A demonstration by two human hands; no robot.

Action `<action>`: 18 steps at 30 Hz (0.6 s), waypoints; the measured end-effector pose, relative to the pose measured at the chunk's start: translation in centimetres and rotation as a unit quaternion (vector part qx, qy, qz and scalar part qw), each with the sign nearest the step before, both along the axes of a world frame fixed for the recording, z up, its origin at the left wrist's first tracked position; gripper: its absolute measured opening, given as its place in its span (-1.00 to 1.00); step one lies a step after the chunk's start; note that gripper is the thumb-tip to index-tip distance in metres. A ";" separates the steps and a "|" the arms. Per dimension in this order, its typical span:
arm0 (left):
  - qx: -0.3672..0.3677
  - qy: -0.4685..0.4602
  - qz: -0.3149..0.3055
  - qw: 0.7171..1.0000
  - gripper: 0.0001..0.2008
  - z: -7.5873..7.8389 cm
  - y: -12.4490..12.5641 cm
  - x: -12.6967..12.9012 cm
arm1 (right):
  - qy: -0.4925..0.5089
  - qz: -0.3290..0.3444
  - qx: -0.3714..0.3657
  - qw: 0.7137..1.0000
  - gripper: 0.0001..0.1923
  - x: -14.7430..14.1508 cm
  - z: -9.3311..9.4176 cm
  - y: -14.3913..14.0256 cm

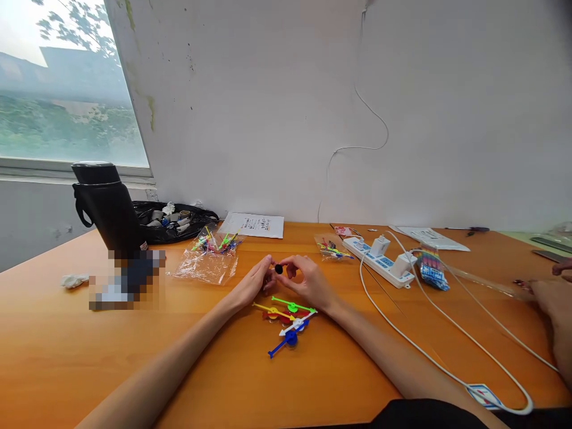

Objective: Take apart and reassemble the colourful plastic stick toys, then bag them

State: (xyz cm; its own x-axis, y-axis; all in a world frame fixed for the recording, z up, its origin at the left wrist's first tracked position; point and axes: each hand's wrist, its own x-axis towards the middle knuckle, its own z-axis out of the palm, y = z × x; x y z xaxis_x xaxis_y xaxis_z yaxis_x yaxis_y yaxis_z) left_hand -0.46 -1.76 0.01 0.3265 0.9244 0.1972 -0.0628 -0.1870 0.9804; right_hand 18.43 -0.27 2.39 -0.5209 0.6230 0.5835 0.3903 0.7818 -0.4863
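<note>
Above the middle of the table, a small black round piece is pinched between thumb and finger of my right hand. My left hand is beside it with curled fingers; what they grip, if anything, is hidden. Just below my hands lies a loose pile of plastic arrow spinners with round hubs: a green one, a yellow one, a white one and a blue one. Some red plastic shows beneath them, partly covered.
Clear bags of coloured arrows lie left and right. A black bottle stands left, before a black bag of rubbish. A white power strip with trailing cables is on the right. Another person's hand rests at the far right.
</note>
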 end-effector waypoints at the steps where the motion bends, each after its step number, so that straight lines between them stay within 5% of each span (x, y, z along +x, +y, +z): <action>1: -0.005 -0.003 -0.004 1.000 -0.47 0.0 0.1 0.0 | -0.004 -0.019 0.012 1.000 -0.73 0.2 0.2 0.0; 8: -0.005 0.032 -0.004 0.999 -0.49 0.0 0.3 0.0 | -0.085 -0.174 0.049 0.980 -0.77 2.4 0.3 0.3; 13: 0.082 0.145 -0.033 0.985 -0.65 0.8 -0.5 -0.3 | -0.220 -0.339 -0.018 0.915 -0.72 4.2 -0.5 0.6; 18: 0.167 0.240 -0.129 0.948 -0.71 2.3 -1.9 -0.6 | -0.293 -0.396 -0.057 0.868 -0.66 4.1 -0.7 0.7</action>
State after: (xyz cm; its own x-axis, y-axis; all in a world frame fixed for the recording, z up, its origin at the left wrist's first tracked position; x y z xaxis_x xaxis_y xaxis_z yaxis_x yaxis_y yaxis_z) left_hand -1.04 -3.66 2.27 0.6588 0.7138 0.2376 0.2889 -0.5317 0.7962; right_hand 22.55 0.41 1.66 -0.0887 0.9576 0.2740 0.9902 0.1147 -0.0803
